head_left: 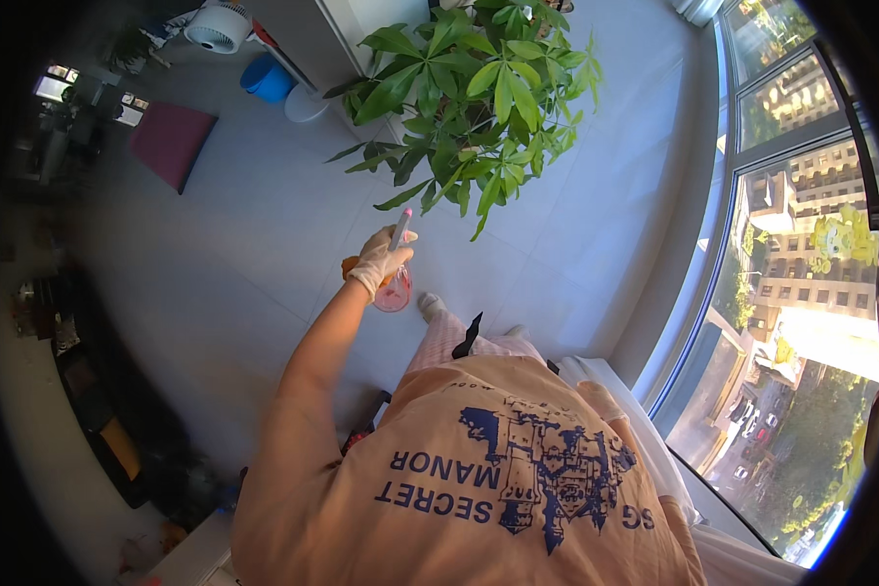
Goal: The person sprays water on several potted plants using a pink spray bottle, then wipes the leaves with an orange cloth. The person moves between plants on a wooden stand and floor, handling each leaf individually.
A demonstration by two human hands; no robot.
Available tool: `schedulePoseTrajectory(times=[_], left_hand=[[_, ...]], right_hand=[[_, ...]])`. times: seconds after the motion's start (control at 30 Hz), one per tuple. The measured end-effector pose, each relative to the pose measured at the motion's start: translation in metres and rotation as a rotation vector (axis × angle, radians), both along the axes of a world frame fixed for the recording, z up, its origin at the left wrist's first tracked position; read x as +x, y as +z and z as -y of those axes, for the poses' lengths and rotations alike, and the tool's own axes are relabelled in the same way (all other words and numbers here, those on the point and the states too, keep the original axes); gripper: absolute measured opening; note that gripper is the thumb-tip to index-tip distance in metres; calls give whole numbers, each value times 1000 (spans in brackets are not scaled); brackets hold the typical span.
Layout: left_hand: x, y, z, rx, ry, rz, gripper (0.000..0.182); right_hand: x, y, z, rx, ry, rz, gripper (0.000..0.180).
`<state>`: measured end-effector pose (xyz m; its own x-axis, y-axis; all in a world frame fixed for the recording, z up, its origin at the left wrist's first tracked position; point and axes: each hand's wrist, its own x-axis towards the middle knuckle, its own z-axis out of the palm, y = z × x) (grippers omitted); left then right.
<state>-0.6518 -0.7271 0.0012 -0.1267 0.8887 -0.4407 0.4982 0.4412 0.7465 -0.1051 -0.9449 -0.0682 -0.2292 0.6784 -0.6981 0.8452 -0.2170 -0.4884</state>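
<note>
My left hand [382,258], in a thin whitish glove, is closed around the neck of a spray bottle [393,294]. The bottle is clear with pink on it, and its white spray head has a pink tip pointing toward a leafy green potted plant [476,110]. Something orange, perhaps a cloth [349,266], shows at the back of the same hand. The nearest leaves hang just beyond the spray head, and foliage hides most of the pot. My right hand [602,403], also gloved, is low at my side beside a white curtain; its fingers cannot be made out.
A long window [806,242] runs along the right, with a sill below it. Behind the plant stands a grey cabinet or partition [300,44]. A blue bucket [266,78], a white fan [218,28] and a maroon panel-like object [172,143] are at the far left. A dark sofa [106,410] lies left.
</note>
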Motion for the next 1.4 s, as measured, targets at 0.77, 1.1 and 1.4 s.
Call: schedulePoseTrajectory(times=[0.77,1.1,1.4], left_hand=[[240,14,-91,151,402,294,20],[357,33,-218,432,21,361,48],[462,88,-382,358,-112,654,55]], right_hand=[[113,28,-147,27,-422,-231,48],[66,140,-389,220,-59,-263,69],[84,123,-542,716,-189,-527,110]])
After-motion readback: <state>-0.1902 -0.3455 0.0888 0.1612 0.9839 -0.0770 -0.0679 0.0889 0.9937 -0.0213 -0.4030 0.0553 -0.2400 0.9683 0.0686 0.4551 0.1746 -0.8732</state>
